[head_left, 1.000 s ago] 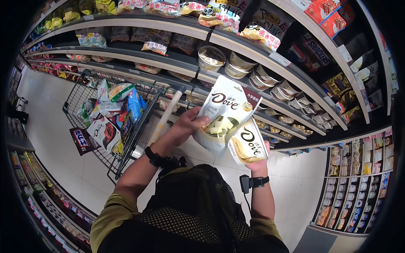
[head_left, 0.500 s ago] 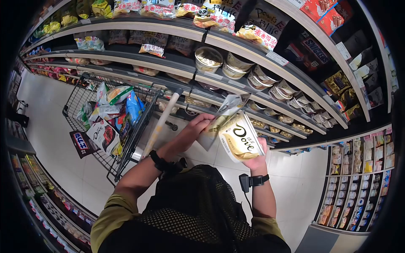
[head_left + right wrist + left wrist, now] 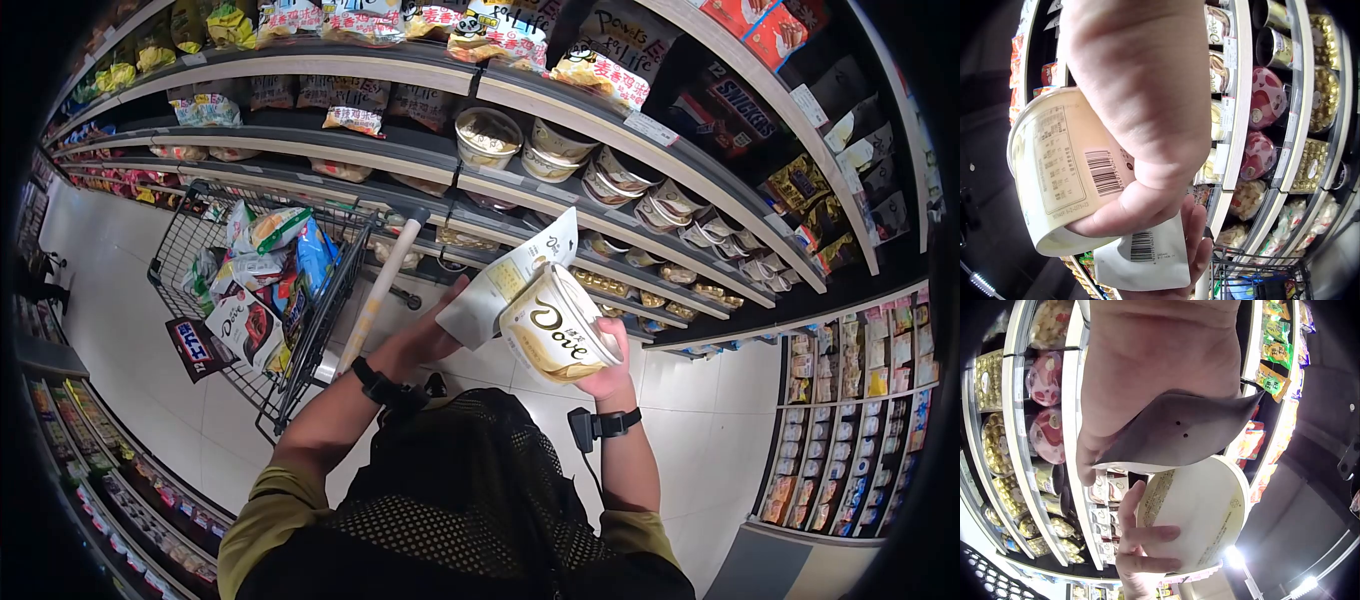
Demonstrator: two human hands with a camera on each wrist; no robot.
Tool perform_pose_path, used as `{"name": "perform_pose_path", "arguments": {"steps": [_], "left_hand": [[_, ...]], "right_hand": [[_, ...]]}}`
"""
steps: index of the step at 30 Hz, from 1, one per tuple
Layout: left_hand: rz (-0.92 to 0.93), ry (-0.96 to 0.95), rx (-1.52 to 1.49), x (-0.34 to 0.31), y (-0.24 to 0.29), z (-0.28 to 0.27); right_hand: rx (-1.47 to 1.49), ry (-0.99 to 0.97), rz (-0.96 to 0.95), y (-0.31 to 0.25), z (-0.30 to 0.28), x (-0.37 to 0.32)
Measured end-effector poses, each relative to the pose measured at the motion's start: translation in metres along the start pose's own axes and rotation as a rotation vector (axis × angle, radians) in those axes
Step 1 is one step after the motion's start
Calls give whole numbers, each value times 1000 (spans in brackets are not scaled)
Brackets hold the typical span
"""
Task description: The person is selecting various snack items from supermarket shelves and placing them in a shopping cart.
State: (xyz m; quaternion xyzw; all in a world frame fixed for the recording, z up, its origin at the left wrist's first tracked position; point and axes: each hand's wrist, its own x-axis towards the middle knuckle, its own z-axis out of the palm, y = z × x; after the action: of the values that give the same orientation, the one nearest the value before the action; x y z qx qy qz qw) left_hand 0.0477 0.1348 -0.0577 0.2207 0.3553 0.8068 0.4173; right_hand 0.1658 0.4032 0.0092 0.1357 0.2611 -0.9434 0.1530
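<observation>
A white Dove pouch (image 3: pixel 510 278) is in my left hand (image 3: pixel 430 330), tilted with its printed back showing in the head view. Close beside it, my right hand (image 3: pixel 608 368) grips a cream and gold Dove tub (image 3: pixel 555 335) round its side. From the left wrist, the pouch's dark bottom fold (image 3: pixel 1179 431) shows below the palm, and right-hand fingers (image 3: pixel 1154 540) spread over the tub's base (image 3: pixel 1200 512). The right wrist view has barcodes on the tub (image 3: pixel 1060 172) and on the pouch (image 3: pixel 1147 259), with left-hand fingers (image 3: pixel 1197 240) behind the pouch.
At the left stands a black wire cart (image 3: pixel 180 240) holding several snack bags, its pale handle (image 3: pixel 385 290) beside my left forearm. Ahead, curved shelves (image 3: pixel 560 100) carry bags and several tubs (image 3: pixel 488 137). More stocked shelves (image 3: pixel 850 420) line the right side.
The pouch has turned from its front, past edge-on, to its back. The tub has moved left, out from behind the pouch. My left hand has shifted down and left.
</observation>
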Motion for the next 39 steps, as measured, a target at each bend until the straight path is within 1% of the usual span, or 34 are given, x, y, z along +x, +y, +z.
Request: {"name": "perform_pose_path", "arguments": {"steps": [1,2,4,5,7,8,10,11,13,14,16,17,19,20,22,23,24,25,26,28,29,31,32,34,36,38,39], "left_hand": [[-180,82,-481,3,-1,-3],[-181,83,-482,1,-4,-5],[-208,280,-160,3,-6,-3],[-209,281,-160,-1,-3,-6],[-250,77,-125,-6,11,-10],[-251,78,-126,-11,15,-9],[-421,254,25,-12,37,6],[-422,255,24,-14,41,10],[-220,119,456,-9,45,14],[-221,119,455,-9,44,13],[-398,238,268,-4,38,5],[-397,234,269,-4,35,1],[-467,382,40,-3,31,-4],[-470,380,39,-2,29,-5],[-392,410,-223,0,30,-3],[-393,410,-225,1,31,-3],[-353,444,-206,2,34,-1],[-310,479,-187,2,38,1],[-309,481,-189,2,40,4],[-176,596,-33,5,47,20],[-174,600,-35,8,46,22],[74,557,282,15,40,23],[73,562,281,20,36,23],[250,506,404,30,26,20],[257,498,457,36,16,17],[401,586,563,40,11,23],[432,597,602,40,10,25]], "right_hand": [[0,0,-7,-1,1,-1],[23,-21,11,0,3,-2],[38,-43,16,-4,2,-3],[43,-32,39,-2,-1,-3],[47,-26,70,-3,-2,-3],[48,-26,71,-2,-3,-3],[24,-48,117,-4,-4,-4],[-5,-10,109,-4,-1,-5],[-31,4,112,-4,-2,-4],[-52,15,131,-3,-2,-3],[-41,13,139,-3,-1,-4],[-28,17,132,-3,1,-4],[-14,21,122,-4,3,-3],[-37,0,98,-3,2,-3],[-57,-20,74,-2,4,-2],[-56,-34,41,-2,7,-1],[-55,-48,8,-2,9,0],[-33,-37,9,-3,8,2],[-35,-37,11,-3,7,4],[-4,15,4,-3,7,6],[-5,14,9,-3,7,7],[-52,3,34,-3,10,9],[-51,4,39,-2,12,10],[-59,29,77,2,17,13],[-65,26,86,6,24,16],[-74,23,90,7,31,17],[-119,31,84,8,34,17]]}}
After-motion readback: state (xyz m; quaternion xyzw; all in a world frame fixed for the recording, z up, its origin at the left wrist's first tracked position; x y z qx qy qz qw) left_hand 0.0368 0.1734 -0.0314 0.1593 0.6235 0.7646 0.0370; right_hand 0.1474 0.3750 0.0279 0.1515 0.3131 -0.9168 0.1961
